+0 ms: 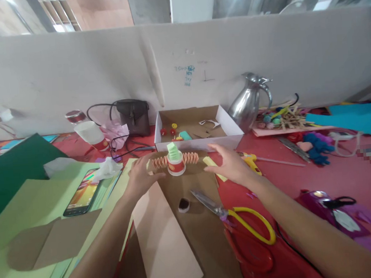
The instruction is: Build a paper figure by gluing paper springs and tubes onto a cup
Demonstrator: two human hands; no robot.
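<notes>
A small paper cup point(176, 165) in red and white stands on the brown cardboard. Folded green paper point(172, 150) rises from its top, and accordion-folded orange paper strips point(191, 157) stick out from both sides. My left hand point(143, 176) is beside the left strip, thumb and fingers apart; whether it touches the strip, I cannot tell. On the other side my right hand point(230, 164) is open, apart from the right strip and near a pale yellow paper strip point(214, 167). Nearer to me lie a small dark-topped piece point(183, 205) and yellow-handled scissors point(233, 215).
Behind the cup is a white open box point(199, 144) with small scraps. A steel jug point(247, 102), a yellow glue gun point(252, 163) and a purple item point(334, 213) are to the right. On the left, a phone point(82, 194) rests on green paper; pale card point(164, 243) lies in front.
</notes>
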